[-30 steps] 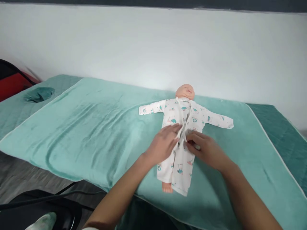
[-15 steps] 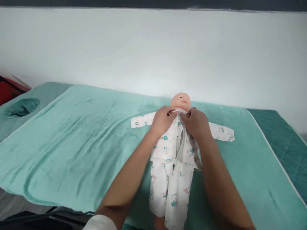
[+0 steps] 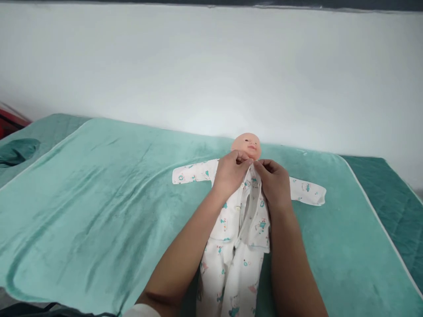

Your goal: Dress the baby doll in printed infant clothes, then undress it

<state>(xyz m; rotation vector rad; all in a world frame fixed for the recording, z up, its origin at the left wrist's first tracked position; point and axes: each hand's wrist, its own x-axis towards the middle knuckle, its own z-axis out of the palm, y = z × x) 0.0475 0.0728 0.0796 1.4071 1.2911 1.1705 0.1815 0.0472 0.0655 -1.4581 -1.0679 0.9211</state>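
A baby doll [image 3: 247, 145] lies on its back on a teal towel [image 3: 99, 193], dressed in a white printed romper [image 3: 234, 259] with both sleeves spread sideways. My left hand [image 3: 229, 172] and my right hand [image 3: 274, 185] meet at the doll's neck. Each hand pinches one edge of the romper's front opening just under the chin. Below my hands the front of the romper gapes open down the chest.
The towel covers a darker green quilted mattress [image 3: 393, 193] that runs along a white wall [image 3: 211, 70]. A dark green bundle [image 3: 15, 152] lies at the far left, with a red object [image 3: 8, 121] behind it. Black items show at the bottom left edge.
My hands went from the doll's waist up to its collar and now pinch the romper's edges there. The view has shifted right and closer, so the doll's feet are out of frame.
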